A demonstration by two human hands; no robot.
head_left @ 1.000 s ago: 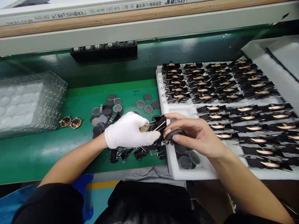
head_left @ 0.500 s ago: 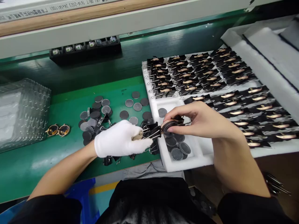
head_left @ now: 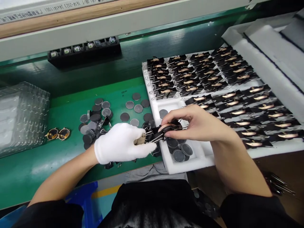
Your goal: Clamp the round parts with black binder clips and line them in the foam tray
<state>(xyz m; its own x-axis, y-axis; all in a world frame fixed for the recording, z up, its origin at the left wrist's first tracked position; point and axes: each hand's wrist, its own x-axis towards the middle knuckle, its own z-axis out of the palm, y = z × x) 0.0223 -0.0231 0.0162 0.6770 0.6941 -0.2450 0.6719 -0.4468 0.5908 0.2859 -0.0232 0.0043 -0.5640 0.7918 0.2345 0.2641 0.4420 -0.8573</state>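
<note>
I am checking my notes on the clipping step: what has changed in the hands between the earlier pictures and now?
The right hand lowered its round piece closer to the white tray, still pressed into the binder clip. The gloved left hand keeps squeezing the clip's wire handles. Loose discs and clipped rows look unchanged.

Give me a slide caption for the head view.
Gloved left hand squeezes a binder clip open; bare right hand holds a disc stack at it.

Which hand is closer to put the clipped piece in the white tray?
Probably the right hand: it already hovers over the tray, pinching the piece. The gloved left hand holds the clip over the green mat.
</note>
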